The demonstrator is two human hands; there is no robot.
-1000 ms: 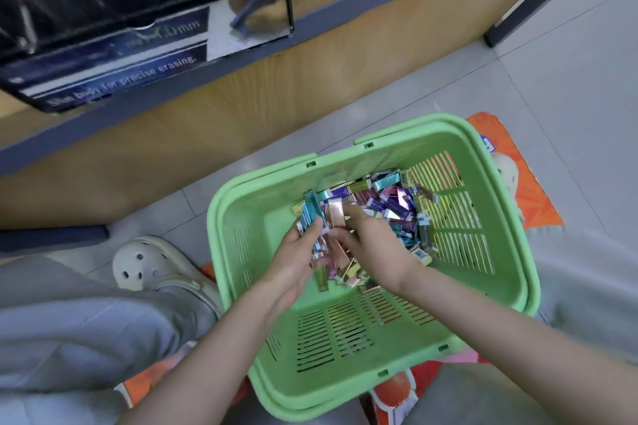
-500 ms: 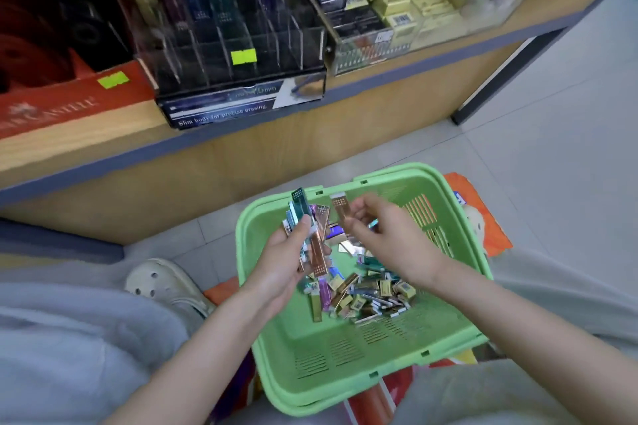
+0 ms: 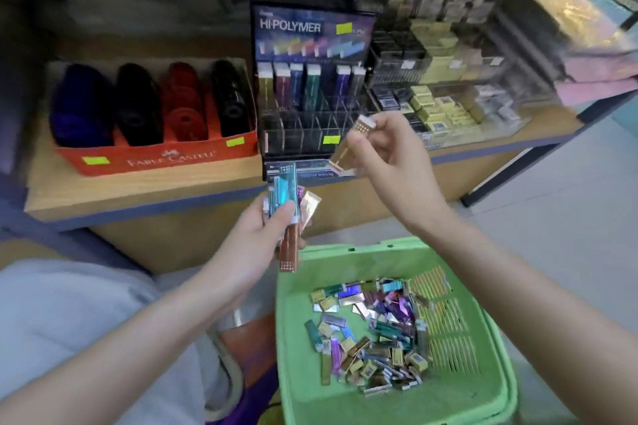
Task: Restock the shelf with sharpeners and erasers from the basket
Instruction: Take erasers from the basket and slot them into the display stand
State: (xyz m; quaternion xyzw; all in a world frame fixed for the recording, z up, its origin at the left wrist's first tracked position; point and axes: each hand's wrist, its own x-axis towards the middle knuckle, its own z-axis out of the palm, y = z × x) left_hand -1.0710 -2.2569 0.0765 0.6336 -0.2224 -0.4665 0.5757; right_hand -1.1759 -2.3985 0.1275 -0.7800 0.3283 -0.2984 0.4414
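My right hand (image 3: 390, 162) pinches one slim gold eraser stick (image 3: 348, 145) between thumb and fingertips, lifted just in front of the black Hi-Polymer rack (image 3: 310, 86). My left hand (image 3: 262, 238) is curled round a fan of more sticks (image 3: 286, 197), teal on top and copper below, held near the far rim of the green basket (image 3: 359, 247). I'd judge the restocking is well short of done. The rack's back row holds upright packs with a gap among them, and its front compartments look mostly unfilled. A thick loose pile (image 3: 373, 331) of coloured sticks and small yellow packs lies on the basket floor. The yellow ones seem to belong with the clear bins (image 3: 442, 103) to the right of the rack, which already look fairly full. The red Faber-Castell box (image 3: 155, 155) sits at the left on the wooden shelf (image 3: 138, 190); its contents are too blurred for me to name.
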